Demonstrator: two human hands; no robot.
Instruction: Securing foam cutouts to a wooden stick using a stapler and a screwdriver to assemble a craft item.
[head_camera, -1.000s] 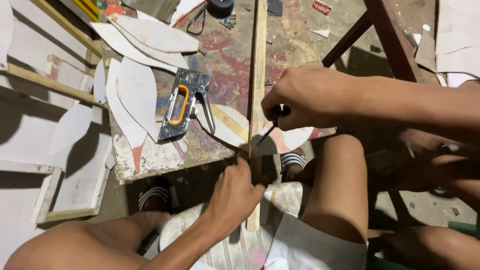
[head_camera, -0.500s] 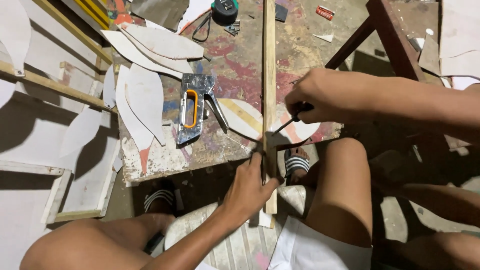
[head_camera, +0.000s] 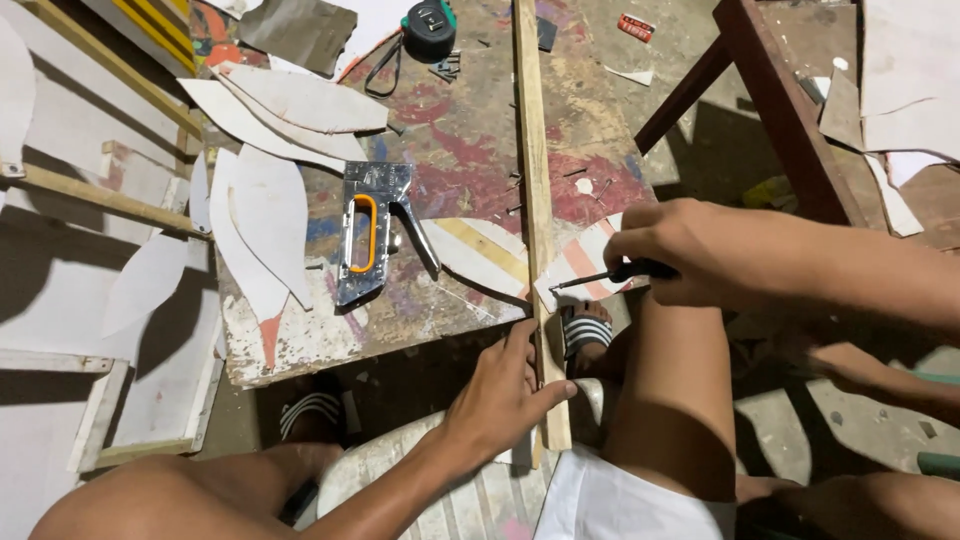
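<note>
Left hand (head_camera: 500, 395) grip pinches near end of wood strip (head_camera: 533, 190), which overhangs the surface (head_camera: 470, 150) edge. Right hand (head_camera: 680, 250) grip closed on screwdriver (head_camera: 600, 277), tip touching strip just above left hand. Staple gun (head_camera: 370, 230) left.

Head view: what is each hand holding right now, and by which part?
Left hand grips the wooden strip near its lower end. Right hand holds a thin dark tool by its handle.

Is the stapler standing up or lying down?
Lying down. The stapler rests flat on its side on the painted table, orange handle opening facing up, beside white cutouts. Neither hand touches it.
</note>
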